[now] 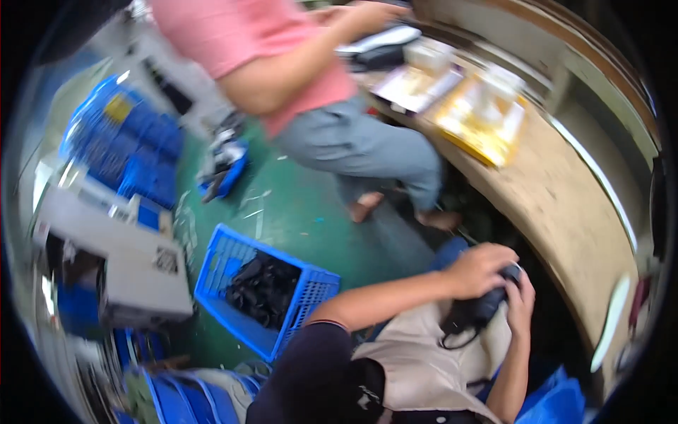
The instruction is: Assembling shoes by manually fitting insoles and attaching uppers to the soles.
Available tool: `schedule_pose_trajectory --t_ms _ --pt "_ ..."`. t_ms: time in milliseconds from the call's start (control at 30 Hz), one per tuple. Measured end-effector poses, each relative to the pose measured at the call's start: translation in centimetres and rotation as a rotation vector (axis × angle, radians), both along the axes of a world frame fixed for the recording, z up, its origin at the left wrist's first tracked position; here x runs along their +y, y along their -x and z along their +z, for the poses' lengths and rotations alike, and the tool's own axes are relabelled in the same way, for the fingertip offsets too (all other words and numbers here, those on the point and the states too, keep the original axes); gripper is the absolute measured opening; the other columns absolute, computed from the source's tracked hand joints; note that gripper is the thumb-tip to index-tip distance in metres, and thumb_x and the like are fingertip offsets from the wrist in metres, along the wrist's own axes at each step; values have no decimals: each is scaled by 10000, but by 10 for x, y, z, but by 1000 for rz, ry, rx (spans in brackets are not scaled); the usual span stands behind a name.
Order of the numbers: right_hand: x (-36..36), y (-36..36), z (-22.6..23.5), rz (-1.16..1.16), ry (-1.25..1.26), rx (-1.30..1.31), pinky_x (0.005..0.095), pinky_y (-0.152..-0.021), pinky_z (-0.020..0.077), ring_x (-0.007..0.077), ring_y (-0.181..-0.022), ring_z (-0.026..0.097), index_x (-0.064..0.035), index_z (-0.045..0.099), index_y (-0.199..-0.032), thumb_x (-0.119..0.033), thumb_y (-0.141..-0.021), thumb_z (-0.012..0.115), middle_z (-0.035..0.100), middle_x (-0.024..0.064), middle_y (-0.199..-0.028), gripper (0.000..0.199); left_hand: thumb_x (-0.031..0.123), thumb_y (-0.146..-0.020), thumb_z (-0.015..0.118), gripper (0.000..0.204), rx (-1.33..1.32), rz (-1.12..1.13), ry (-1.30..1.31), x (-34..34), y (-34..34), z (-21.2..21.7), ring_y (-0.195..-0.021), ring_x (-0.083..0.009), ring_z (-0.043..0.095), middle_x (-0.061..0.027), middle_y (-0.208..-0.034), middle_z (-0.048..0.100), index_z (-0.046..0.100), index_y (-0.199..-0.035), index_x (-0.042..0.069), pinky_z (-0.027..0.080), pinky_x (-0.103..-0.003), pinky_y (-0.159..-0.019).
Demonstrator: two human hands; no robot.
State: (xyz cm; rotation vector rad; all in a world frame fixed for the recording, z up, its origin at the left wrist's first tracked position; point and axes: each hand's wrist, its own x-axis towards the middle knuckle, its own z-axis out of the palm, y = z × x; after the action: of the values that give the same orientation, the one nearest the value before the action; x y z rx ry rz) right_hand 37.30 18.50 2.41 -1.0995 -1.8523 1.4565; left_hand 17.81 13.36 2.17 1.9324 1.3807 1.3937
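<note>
My left hand (479, 270) and my right hand (521, 305) both grip a small black device (482, 307) with a dark cord hanging from it, held over my lap. A beige apron (424, 360) covers my legs beneath it. The left hand closes over the top of the device, and the right hand holds its right end. The picture is blurred, so the device's details are unclear.
A blue plastic crate (224, 263) of black parts stands on the green floor to my left. Another person in a pink top (247, 35) sits ahead at a curved wooden bench (565, 205) with yellow packets (484, 116). Blue crates (127, 141) and a grey box (141, 268) stand left.
</note>
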Motion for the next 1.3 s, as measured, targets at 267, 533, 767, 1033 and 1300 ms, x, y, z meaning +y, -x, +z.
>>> schedule_pose_trajectory --t_ms 267,533,767,1033,1300 --pt "31 95 -18 -302 -737 119 293 -630 509 223 -712 622 -22 755 -958 48 -746 715 677 77 -907 227 10 -844 681 345 258 287 -53 13 53 -7 -939 -309 696 -179 -1195 683 663 -1186 -34 558 -370 -854" --pt "80 79 -23 130 401 233 207 -541 420 90 -584 539 -16 741 -851 -106 -885 728 622 -17 -706 97 90 -945 613 161 -97 313 603 20 76 13 -675 -132 583 -26 -821 708 733 -939 -17 474 -259 -663" --pt "78 93 -17 96 628 312 161 -484 336 33 -528 460 -44 693 -725 -227 -938 707 566 -39 -612 281 115 -992 596 171 -654 -52 757 33 116 -21 -742 -73 549 1 -867 661 708 -1008 -13 437 -196 -697" --pt "76 103 -38 -2 115 192 168 -460 314 35 -496 421 -54 677 -694 -267 -941 703 524 -35 -578 327 136 -1000 609 193 -982 -176 878 38 113 -18 -816 -82 598 -44 -977 698 681 -1093 -17 472 -196 -786" --pt "67 117 -40 -73 53 152 265 -439 348 95 -461 365 -6 598 -556 -389 -881 738 445 -21 -497 522 171 -1032 567 236 -819 109 722 23 82 -8 -918 -108 614 -89 -1071 693 662 -1133 -21 473 -205 -862"
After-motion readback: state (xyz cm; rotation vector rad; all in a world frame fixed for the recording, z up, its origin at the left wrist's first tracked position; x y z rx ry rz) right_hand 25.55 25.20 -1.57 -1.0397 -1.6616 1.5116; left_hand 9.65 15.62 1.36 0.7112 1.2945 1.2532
